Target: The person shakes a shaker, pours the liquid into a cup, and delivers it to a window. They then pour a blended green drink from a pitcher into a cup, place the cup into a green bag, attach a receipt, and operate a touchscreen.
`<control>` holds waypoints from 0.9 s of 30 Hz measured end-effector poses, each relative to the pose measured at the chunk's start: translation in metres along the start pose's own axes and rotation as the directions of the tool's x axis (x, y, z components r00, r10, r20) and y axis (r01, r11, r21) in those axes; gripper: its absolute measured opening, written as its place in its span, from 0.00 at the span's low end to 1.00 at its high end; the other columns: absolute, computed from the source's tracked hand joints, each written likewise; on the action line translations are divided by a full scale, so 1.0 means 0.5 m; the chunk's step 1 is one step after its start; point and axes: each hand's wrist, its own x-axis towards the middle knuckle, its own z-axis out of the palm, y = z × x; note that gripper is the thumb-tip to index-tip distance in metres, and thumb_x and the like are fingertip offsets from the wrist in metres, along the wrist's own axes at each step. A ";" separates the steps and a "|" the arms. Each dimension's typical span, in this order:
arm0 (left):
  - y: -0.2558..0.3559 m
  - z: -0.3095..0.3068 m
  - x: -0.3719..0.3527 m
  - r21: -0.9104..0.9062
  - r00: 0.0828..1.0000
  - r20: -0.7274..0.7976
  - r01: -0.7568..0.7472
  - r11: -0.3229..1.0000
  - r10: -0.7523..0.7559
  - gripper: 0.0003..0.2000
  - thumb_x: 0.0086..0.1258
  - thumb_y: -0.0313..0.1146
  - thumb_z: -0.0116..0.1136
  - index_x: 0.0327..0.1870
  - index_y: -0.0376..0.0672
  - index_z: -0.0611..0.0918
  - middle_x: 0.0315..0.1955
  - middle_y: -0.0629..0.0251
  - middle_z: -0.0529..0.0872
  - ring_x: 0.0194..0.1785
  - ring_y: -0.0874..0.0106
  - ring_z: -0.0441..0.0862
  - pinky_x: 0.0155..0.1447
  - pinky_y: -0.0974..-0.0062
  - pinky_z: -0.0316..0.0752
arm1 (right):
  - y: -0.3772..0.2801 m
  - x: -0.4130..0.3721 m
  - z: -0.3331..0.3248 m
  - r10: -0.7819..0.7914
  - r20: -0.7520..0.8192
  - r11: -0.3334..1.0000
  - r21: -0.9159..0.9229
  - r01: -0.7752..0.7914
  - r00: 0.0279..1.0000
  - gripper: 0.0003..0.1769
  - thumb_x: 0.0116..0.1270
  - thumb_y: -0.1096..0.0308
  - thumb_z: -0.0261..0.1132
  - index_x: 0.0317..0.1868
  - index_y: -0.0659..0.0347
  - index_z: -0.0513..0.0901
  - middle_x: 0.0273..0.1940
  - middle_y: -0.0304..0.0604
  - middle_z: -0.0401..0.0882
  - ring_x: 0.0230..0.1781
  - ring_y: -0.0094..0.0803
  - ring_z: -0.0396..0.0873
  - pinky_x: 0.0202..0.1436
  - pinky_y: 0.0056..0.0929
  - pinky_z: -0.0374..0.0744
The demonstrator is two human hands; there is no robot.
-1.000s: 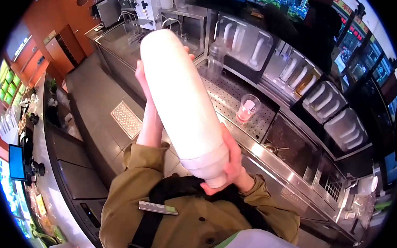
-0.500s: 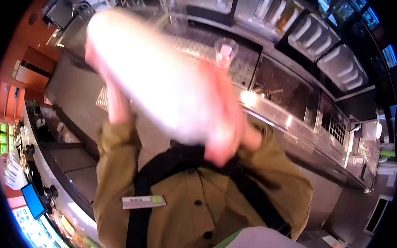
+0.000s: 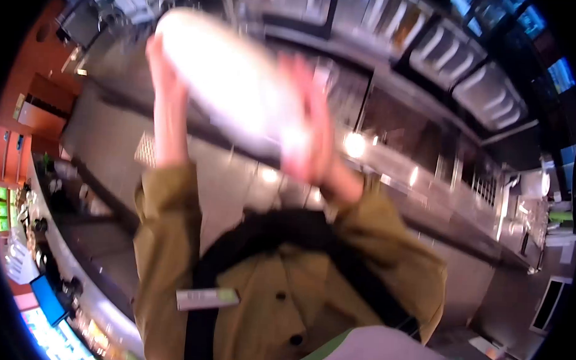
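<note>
A long, white, rounded object (image 3: 225, 76), overexposed and blurred, is held up between my two hands, tilted from upper left to lower right. My left hand (image 3: 165, 74) is closed around its upper-left end. At the lower-right end, my right hand (image 3: 308, 133) grips it, with the fingers smeared by motion. What the white object is cannot be made out. Behind my right hand, a clear plastic cup (image 3: 325, 70) shows faintly on the perforated metal counter.
Metal counters with a sink (image 3: 401, 120) run across the upper right, with white-handled containers (image 3: 448, 52) behind. A white roll (image 3: 535, 185) is at the far right. Another counter (image 3: 85, 268) with a blue screen (image 3: 48, 300) curves along the left.
The white object and both hands have shifted; its lower-right end and my right hand are higher and farther from my body. The view has moved slightly.
</note>
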 end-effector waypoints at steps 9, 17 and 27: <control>0.045 0.082 -0.094 0.244 0.842 0.176 -0.539 0.806 0.509 0.24 0.63 0.48 0.45 0.50 0.35 0.71 0.40 0.57 0.77 0.44 0.65 0.75 0.51 0.70 0.71 | 0.036 -0.071 -0.026 0.180 0.238 0.942 0.238 -0.237 0.954 0.50 0.47 0.64 0.65 0.67 0.67 0.46 0.66 0.56 0.51 0.65 0.40 0.57 0.66 0.33 0.57; 0.019 0.024 -0.052 -0.167 0.958 0.134 -0.230 0.959 0.253 0.27 0.61 0.49 0.47 0.53 0.34 0.69 0.44 0.53 0.76 0.44 0.60 0.76 0.52 0.66 0.72 | 0.011 0.000 -0.029 0.200 0.184 0.966 0.130 -0.225 0.962 0.45 0.52 0.53 0.62 0.66 0.63 0.53 0.64 0.54 0.57 0.62 0.39 0.62 0.64 0.35 0.60; 0.042 0.050 -0.102 -0.489 0.966 -0.170 -0.255 0.834 0.196 0.25 0.61 0.48 0.46 0.47 0.33 0.75 0.37 0.55 0.82 0.39 0.69 0.81 0.44 0.69 0.77 | 0.074 0.011 -0.011 -0.211 0.486 0.937 0.347 0.034 0.848 0.53 0.38 0.48 0.73 0.62 0.67 0.60 0.60 0.52 0.62 0.57 0.38 0.65 0.58 0.34 0.66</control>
